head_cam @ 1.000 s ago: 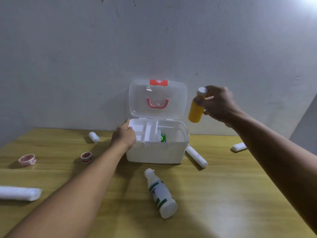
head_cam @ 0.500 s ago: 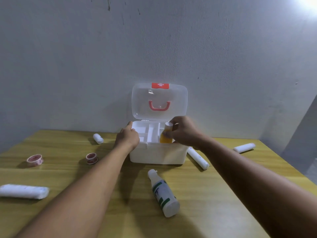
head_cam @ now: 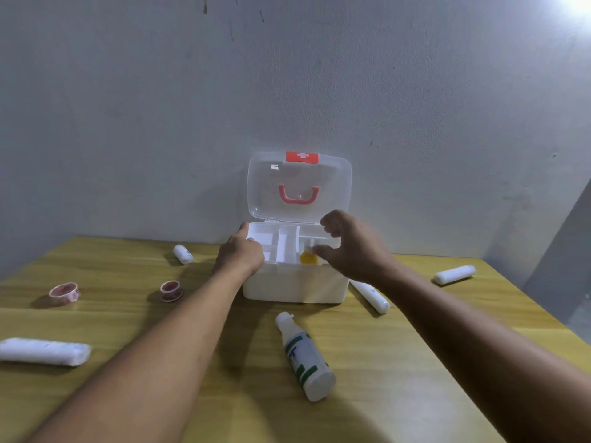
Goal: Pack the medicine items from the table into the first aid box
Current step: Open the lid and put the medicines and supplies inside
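**Yellow bottle dropped into the box**

Half a second ago the right hand still gripped the yellow bottle over the box; now the bottle sits inside, in the right-hand part of the tray, and the hand has let go, its fingers spread and curled just above it, holding nothing.

The table stands against a grey wall. The box rests at the table's far edge, its clear lid upright. The left hand grips the box's left rim, fingers closed on the edge.

A white bottle lies on its side in front of the box. A long gauze roll lies at the far left, another just right of the box, one further right, and a short one left of the box. Two tape rolls lie well apart on the left.
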A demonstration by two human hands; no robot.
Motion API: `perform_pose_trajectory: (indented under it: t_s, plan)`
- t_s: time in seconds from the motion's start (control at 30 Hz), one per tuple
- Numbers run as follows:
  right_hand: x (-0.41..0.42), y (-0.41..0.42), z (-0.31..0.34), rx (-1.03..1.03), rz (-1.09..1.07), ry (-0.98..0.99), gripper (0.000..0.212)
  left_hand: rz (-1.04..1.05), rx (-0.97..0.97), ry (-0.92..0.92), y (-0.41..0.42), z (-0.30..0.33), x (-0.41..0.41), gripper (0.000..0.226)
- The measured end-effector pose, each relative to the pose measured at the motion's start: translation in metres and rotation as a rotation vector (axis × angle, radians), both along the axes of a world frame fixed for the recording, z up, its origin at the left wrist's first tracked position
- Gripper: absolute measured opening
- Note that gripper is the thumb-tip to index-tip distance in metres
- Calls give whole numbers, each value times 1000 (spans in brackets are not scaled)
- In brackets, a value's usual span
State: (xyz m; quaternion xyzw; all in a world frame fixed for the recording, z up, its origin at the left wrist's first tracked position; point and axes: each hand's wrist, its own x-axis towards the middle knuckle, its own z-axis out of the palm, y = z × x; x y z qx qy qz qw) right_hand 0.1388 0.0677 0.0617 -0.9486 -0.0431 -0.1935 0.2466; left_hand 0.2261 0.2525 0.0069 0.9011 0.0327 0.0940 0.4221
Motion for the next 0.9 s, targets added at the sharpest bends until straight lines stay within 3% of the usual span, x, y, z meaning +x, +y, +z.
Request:
perform_pose_trajectory:
  t_s: [0.07,0.1,0.17,0.27,0.37,0.53,0.7,0.9]
  plan:
    - [-18,7,-1,-72,-12,-172,30,0,22,9,0,1,0,56]
    - [-26,12,-1,-72,7,-149,25,1,30,11,0,2,1,57]
    - [-41,24,-5,-99,61,99,27,5,39,19,0,3,0,58]
    - [-55,43,-19,-262,97,459,48,7,58,17,0,4,-2,57]
    - [-59,51,-35,-230,84,546,56,-4,63,26,0,6,-5,53]
    - [-55,41,-32,-41,52,598,52,49,81,-38,0,14,-10,53]
    - [-55,5,4,246,56,412,37,102,6,-162,-10,20,-21,52]
    - [-38,-31,51,472,-53,-16,52,184,-288,-136,-21,9,-35,67]
